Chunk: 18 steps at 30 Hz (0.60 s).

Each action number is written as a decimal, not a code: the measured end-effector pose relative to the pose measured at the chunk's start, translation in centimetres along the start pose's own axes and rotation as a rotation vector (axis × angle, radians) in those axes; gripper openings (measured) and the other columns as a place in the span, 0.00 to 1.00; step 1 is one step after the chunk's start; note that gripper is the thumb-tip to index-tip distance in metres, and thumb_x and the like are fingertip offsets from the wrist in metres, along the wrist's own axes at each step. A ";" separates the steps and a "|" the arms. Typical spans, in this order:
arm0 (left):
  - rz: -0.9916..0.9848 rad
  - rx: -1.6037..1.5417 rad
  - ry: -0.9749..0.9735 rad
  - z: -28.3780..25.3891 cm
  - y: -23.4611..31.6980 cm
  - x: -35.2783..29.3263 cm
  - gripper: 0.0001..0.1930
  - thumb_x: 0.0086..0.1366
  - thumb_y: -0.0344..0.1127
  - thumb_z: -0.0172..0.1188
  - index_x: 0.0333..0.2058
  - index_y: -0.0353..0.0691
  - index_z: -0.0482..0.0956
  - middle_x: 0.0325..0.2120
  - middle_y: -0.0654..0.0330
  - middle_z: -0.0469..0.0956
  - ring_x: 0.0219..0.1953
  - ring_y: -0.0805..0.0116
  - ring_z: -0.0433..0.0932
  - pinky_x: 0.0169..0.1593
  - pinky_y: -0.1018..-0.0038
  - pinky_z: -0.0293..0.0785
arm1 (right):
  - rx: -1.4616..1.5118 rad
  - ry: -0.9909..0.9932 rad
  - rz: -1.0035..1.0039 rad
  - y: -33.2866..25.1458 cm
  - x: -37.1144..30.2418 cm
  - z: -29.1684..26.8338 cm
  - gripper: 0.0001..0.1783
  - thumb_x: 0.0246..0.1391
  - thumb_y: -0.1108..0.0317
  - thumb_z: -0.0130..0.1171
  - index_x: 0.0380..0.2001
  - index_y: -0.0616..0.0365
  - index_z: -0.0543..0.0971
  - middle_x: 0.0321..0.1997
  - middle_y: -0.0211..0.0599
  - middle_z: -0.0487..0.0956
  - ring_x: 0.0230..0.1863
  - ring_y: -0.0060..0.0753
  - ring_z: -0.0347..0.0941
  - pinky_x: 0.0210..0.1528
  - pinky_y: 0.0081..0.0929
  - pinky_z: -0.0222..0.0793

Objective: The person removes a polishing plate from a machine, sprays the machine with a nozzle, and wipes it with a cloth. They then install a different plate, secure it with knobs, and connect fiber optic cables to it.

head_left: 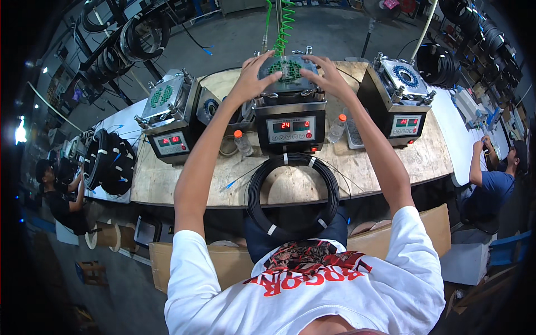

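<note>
In front of me stands the middle polishing machine, a dark box with a lit red digital display. On its top lies a square metal plate with a ring of small green connectors. My left hand is at the plate's left side, fingers spread, thumb reaching toward the connectors. My right hand mirrors it at the right side, fingers also apart. Whether the fingertips press on the plate is hard to tell. A coil of black cable rests across the table's front edge and my lap.
Similar machines stand at left and right. Two orange-capped bottles flank the middle one on the wooden table. A green coiled hose hangs behind. Co-workers sit at far left and far right.
</note>
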<state>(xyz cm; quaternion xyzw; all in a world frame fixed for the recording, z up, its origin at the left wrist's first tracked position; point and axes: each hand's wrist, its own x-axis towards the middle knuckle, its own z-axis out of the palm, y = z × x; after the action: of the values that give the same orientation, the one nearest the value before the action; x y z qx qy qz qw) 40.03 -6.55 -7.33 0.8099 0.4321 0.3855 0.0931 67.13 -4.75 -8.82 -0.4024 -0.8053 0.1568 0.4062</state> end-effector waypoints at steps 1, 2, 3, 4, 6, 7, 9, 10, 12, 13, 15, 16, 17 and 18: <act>-0.029 0.038 -0.051 0.0 -0.5 1.1 0.41 0.60 0.57 0.63 0.67 0.43 0.63 0.64 0.48 0.65 0.67 0.46 0.58 0.70 0.57 0.53 | 0.005 0.007 0.033 0.3 1.2 0.0 0.34 0.54 0.42 0.63 0.59 0.47 0.75 0.58 0.49 0.73 0.63 0.53 0.63 0.64 0.46 0.61; -0.059 0.078 -0.100 -0.1 -1.1 2.0 0.40 0.62 0.61 0.60 0.67 0.45 0.63 0.64 0.49 0.66 0.67 0.46 0.58 0.70 0.57 0.53 | 0.006 0.007 0.030 0.9 2.7 0.1 0.34 0.54 0.42 0.63 0.59 0.47 0.75 0.58 0.49 0.73 0.63 0.53 0.63 0.64 0.46 0.61; -0.089 0.149 -0.133 0.6 -1.4 3.2 0.39 0.65 0.64 0.54 0.67 0.47 0.62 0.66 0.51 0.64 0.68 0.43 0.56 0.70 0.54 0.52 | -0.088 -0.018 0.020 2.5 4.3 0.2 0.32 0.55 0.41 0.62 0.59 0.45 0.76 0.59 0.50 0.72 0.64 0.55 0.63 0.64 0.49 0.60; -0.080 0.142 -0.138 1.3 -1.4 4.4 0.39 0.65 0.64 0.54 0.67 0.47 0.62 0.66 0.51 0.64 0.68 0.43 0.56 0.70 0.54 0.52 | -0.186 -0.042 0.015 4.1 5.4 0.1 0.31 0.56 0.41 0.60 0.58 0.42 0.76 0.59 0.51 0.72 0.64 0.57 0.63 0.64 0.51 0.60; -0.183 0.282 -0.240 1.7 -1.8 5.9 0.37 0.69 0.63 0.48 0.68 0.48 0.60 0.66 0.50 0.63 0.69 0.41 0.54 0.69 0.43 0.48 | -0.261 -0.059 0.134 5.0 7.1 1.1 0.27 0.59 0.43 0.57 0.59 0.37 0.75 0.62 0.51 0.69 0.66 0.58 0.61 0.64 0.58 0.58; -0.183 0.285 -0.235 1.7 -2.2 6.1 0.37 0.69 0.63 0.48 0.68 0.48 0.60 0.66 0.50 0.63 0.69 0.41 0.54 0.69 0.43 0.48 | -0.303 -0.086 0.198 4.9 7.7 1.6 0.27 0.61 0.43 0.55 0.60 0.35 0.74 0.64 0.50 0.67 0.67 0.58 0.60 0.64 0.62 0.58; -0.220 0.519 -0.271 1.9 -2.9 6.4 0.36 0.71 0.64 0.40 0.70 0.49 0.57 0.66 0.54 0.64 0.71 0.42 0.49 0.66 0.30 0.43 | -0.348 -0.109 0.256 4.5 8.7 2.5 0.26 0.62 0.43 0.53 0.62 0.33 0.72 0.66 0.49 0.65 0.68 0.57 0.59 0.63 0.65 0.57; -0.219 0.521 -0.266 2.0 -3.3 6.7 0.36 0.71 0.64 0.40 0.70 0.49 0.57 0.66 0.54 0.64 0.71 0.42 0.49 0.66 0.30 0.43 | -0.398 -0.138 0.296 4.3 9.0 2.9 0.26 0.63 0.43 0.51 0.62 0.32 0.71 0.67 0.48 0.63 0.69 0.57 0.58 0.64 0.66 0.57; -0.247 0.632 -0.331 2.3 -3.9 7.1 0.34 0.72 0.61 0.40 0.70 0.48 0.56 0.66 0.54 0.63 0.72 0.42 0.47 0.66 0.27 0.42 | -0.448 -0.167 0.333 4.1 9.4 3.6 0.27 0.64 0.42 0.49 0.63 0.32 0.70 0.68 0.47 0.62 0.70 0.57 0.57 0.64 0.67 0.56; -0.250 0.632 -0.330 2.3 -4.2 7.2 0.34 0.72 0.61 0.40 0.70 0.48 0.56 0.66 0.54 0.63 0.72 0.42 0.47 0.66 0.27 0.42 | -0.458 -0.208 0.384 4.1 9.5 3.9 0.27 0.64 0.42 0.48 0.64 0.32 0.69 0.68 0.46 0.62 0.71 0.57 0.56 0.64 0.68 0.56; -0.315 0.597 -0.361 2.2 -4.5 7.3 0.33 0.73 0.58 0.40 0.70 0.47 0.56 0.66 0.53 0.63 0.72 0.44 0.47 0.66 0.28 0.42 | -0.465 -0.252 0.436 4.7 9.7 4.7 0.27 0.64 0.42 0.47 0.64 0.33 0.69 0.68 0.46 0.62 0.71 0.57 0.55 0.64 0.69 0.56; -0.304 0.592 -0.366 2.3 -4.0 7.7 0.33 0.73 0.58 0.40 0.70 0.47 0.56 0.66 0.53 0.63 0.72 0.44 0.47 0.66 0.28 0.42 | -0.404 -0.218 0.440 6.0 9.8 4.7 0.27 0.65 0.42 0.47 0.63 0.35 0.70 0.67 0.47 0.63 0.71 0.56 0.56 0.65 0.66 0.56; -0.331 0.516 -0.376 2.3 -3.5 8.2 0.32 0.72 0.55 0.40 0.70 0.47 0.56 0.66 0.52 0.63 0.73 0.45 0.46 0.66 0.28 0.42 | -0.342 -0.185 0.445 7.3 9.9 4.6 0.27 0.65 0.43 0.47 0.63 0.37 0.71 0.66 0.47 0.64 0.71 0.56 0.57 0.65 0.64 0.56; -0.366 0.442 -0.388 2.2 -3.3 8.3 0.32 0.72 0.53 0.40 0.70 0.46 0.55 0.67 0.52 0.62 0.73 0.47 0.45 0.66 0.28 0.41 | -0.341 -0.186 0.455 8.5 10.0 4.6 0.27 0.65 0.43 0.47 0.63 0.37 0.71 0.66 0.47 0.64 0.71 0.56 0.57 0.65 0.64 0.56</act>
<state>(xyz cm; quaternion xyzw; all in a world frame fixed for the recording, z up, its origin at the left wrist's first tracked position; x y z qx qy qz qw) 42.21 2.23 -5.93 0.7779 0.6174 0.0983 0.0634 64.53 8.61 -11.29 -0.6189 -0.7429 0.1423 0.2117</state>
